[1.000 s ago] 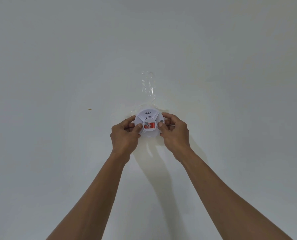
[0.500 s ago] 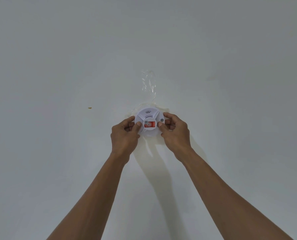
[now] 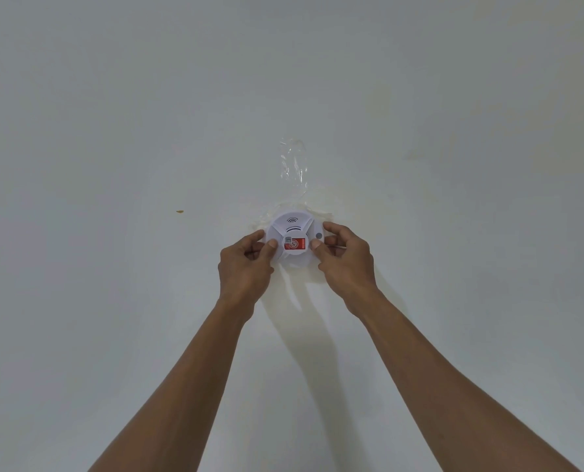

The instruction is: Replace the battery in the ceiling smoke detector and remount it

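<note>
A round white smoke detector (image 3: pixel 294 229) with a red and white sticker on its face sits against the white ceiling, mid-frame. My left hand (image 3: pixel 244 267) grips its left rim, thumb on the face and fingers curled round the edge. My right hand (image 3: pixel 346 262) grips the right rim the same way, thumb near a small grey button. The detector's lower edge is partly hidden by my thumbs. Its mounting base cannot be seen.
A strip of crinkled clear tape (image 3: pixel 294 165) is stuck to the ceiling (image 3: pixel 113 131) just beyond the detector. A yellowish stain surrounds the mount. A small brown speck (image 3: pixel 180 211) marks the ceiling to the left.
The detector has turned slightly between my hands and both hands have edged a little higher in the view. Both grips stay the same.
</note>
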